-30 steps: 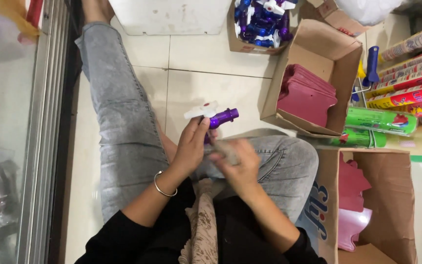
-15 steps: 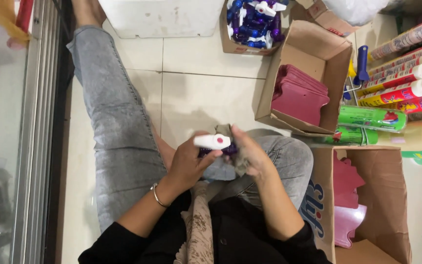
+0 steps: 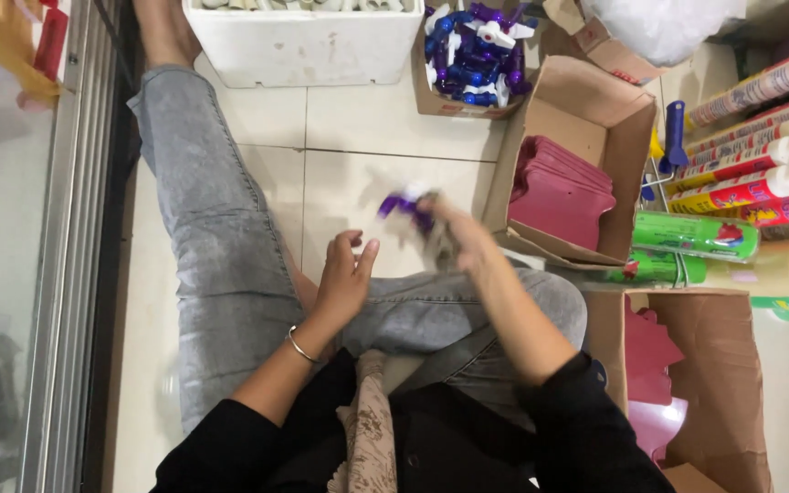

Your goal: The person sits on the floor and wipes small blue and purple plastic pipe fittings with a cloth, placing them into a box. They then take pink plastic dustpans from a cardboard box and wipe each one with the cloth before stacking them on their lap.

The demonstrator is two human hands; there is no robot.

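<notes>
I sit on a tiled floor with my legs in grey jeans. My right hand [image 3: 454, 239] is blurred with motion and holds a purple and white spray nozzle [image 3: 404, 203] above my bent knee. What else it grips is too blurred to tell. My left hand [image 3: 344, 278] hovers open just to the left of it, fingers spread, holding nothing, with a bangle on the wrist.
A cardboard box [image 3: 586, 110] with maroon cards stands to the right. A smaller box of blue and purple nozzles [image 3: 472, 55] and a white foam tub [image 3: 303, 46] sit at the top. Spray cans [image 3: 741, 183] lie at the far right. Another open box [image 3: 714, 383] with pink cards stands at lower right.
My right hand has carried the nozzle up and to the right. My left hand has let go of it and opened.
</notes>
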